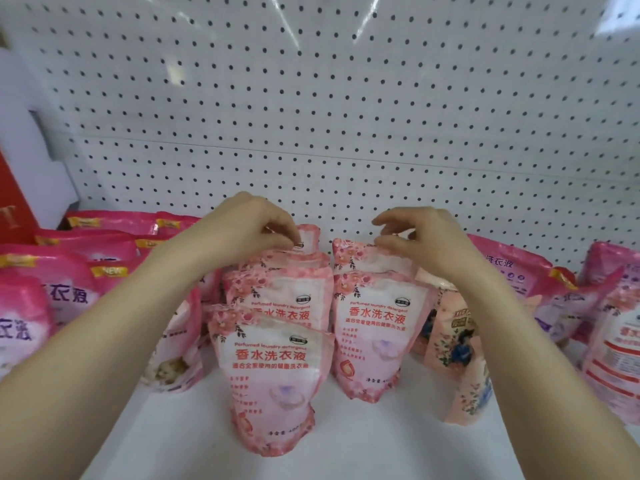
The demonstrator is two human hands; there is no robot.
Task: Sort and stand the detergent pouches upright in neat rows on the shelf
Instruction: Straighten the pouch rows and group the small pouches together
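Note:
Light pink floral detergent pouches stand upright in two short rows on the white shelf (363,441). The front pouch of the left row (273,386) has more pouches behind it. My left hand (242,226) pinches the top of the rearmost left pouch (308,237). The right row's front pouch (377,334) stands beside it, and my right hand (419,237) pinches the top edge of the pouch behind it (353,254). Both pouches rest on the shelf.
Darker pink pouches (45,289) are piled at the left, with one leaning by my left forearm. Peach pouches (453,344) and more pink ones (609,341) crowd the right. A white pegboard wall (346,116) backs the shelf. A red box (14,209) stands far left.

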